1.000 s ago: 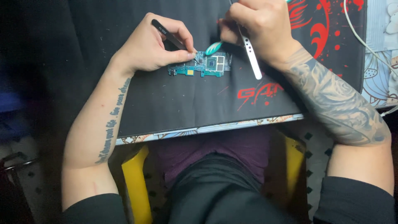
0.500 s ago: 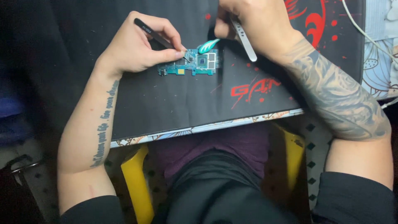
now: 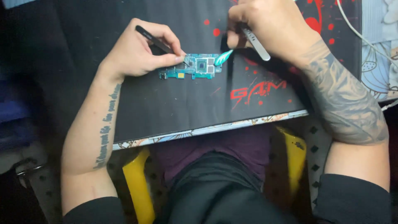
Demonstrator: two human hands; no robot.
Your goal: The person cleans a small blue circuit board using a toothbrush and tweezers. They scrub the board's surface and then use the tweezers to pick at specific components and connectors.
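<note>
On the black mat (image 3: 174, 103), near its 12 o'clock edge: a small green circuit board (image 3: 191, 68), lying flat. At the board's 9 o'clock, the left hand (image 3: 139, 52), fingers pressed together around thin black tweezers (image 3: 159, 41), tips down on the board's top edge. At the board's 2 o'clock, the right hand (image 3: 271, 25), fingers curled tight around a silver tool (image 3: 255, 39). At the board's right end, a little teal pick (image 3: 223, 57), touching the board, its top hidden under the right hand. Red marks on the mat at 4 o'clock from the board. A white cable (image 3: 356, 31) off at 2 o'clock, well apart.
</note>
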